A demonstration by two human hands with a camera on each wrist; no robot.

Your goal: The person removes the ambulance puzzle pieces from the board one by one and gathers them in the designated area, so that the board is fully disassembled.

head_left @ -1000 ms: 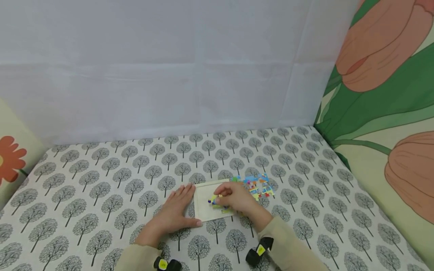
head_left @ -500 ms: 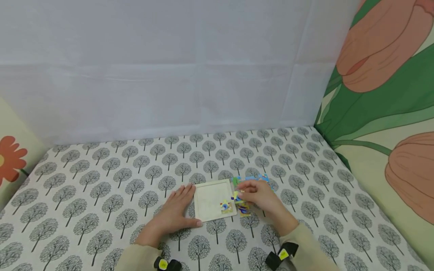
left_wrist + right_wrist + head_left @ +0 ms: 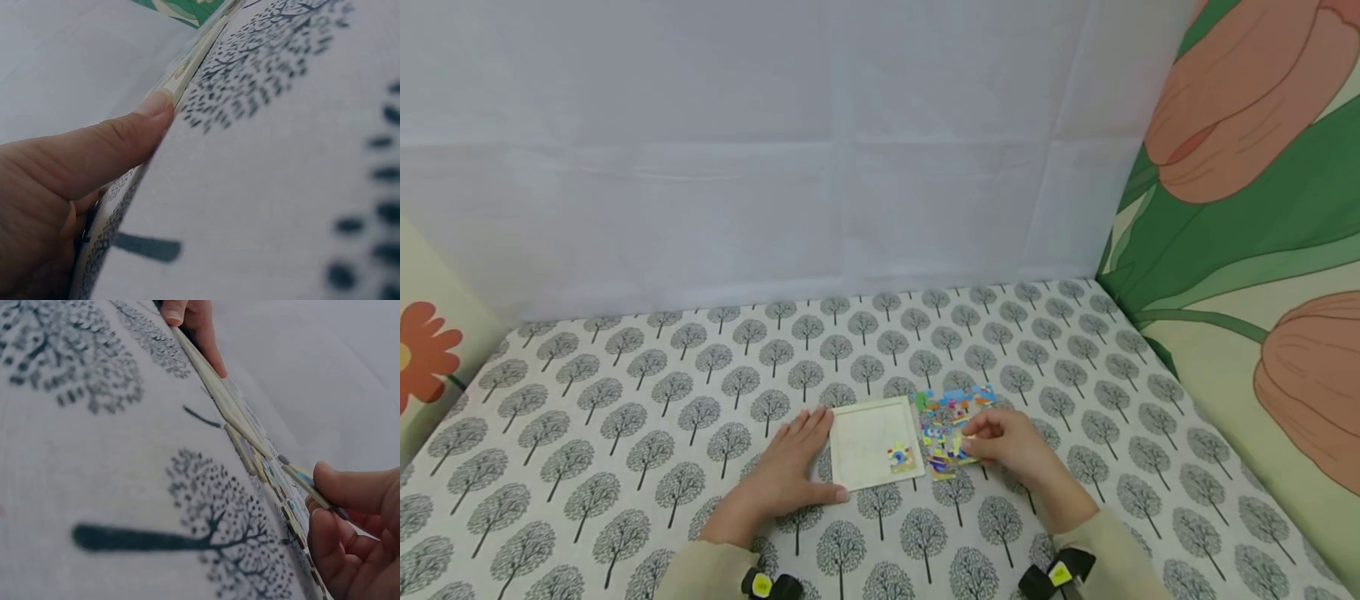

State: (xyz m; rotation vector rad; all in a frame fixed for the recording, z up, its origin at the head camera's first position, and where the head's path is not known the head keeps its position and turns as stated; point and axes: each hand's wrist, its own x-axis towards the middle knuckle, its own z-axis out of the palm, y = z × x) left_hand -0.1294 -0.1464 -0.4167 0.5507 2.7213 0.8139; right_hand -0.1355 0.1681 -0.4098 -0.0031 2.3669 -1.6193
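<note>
A shallow pale puzzle tray (image 3: 865, 433) lies on the cloth, with one or more joined puzzle pieces (image 3: 900, 456) in its near right corner. My left hand (image 3: 786, 467) rests along the tray's left side, fingers straight, its thumb (image 3: 134, 125) against the near edge. To the right of the tray, my right hand (image 3: 1011, 446) is over the near right part of a cluster of colourful puzzle pieces (image 3: 936, 429). Between thumb and fingers it pinches one puzzle piece (image 3: 303, 481), tilted and held just above the others. The right hand covers part of the cluster.
A white cloth with a tree print (image 3: 700, 414) covers the table. Behind it hangs a white curtain (image 3: 737, 167), and a flower-patterned wall (image 3: 1240, 250) stands at the right. Each wrist wears a black strap with a yellow mark.
My right hand has moved from over the tray rightward to the loose pieces, carrying a puzzle piece away from the tray. The pieces in the tray's corner are uncovered. The left hand stayed still.
</note>
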